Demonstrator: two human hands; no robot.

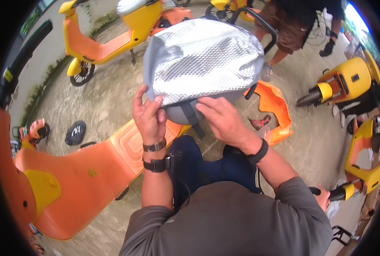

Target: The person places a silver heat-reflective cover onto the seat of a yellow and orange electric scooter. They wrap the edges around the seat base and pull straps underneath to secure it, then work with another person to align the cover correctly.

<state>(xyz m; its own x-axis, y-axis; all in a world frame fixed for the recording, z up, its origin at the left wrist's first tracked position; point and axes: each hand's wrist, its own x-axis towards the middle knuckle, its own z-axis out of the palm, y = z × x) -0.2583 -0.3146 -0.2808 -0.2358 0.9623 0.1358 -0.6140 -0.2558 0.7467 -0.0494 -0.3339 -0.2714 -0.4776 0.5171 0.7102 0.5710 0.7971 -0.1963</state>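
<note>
silver, textured, foil-like cover with grey edging [207,59] lies ahead of both hands, long axis running left to right. the left hand [149,113] pinches its near left corner; the right hand [222,121] touches the near edge beside a flat black strap [193,116], its grip unclear.

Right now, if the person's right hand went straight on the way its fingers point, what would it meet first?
The right hand would most likely meet the silver-and-grey cover: it seems to touch the near edge.
</note>
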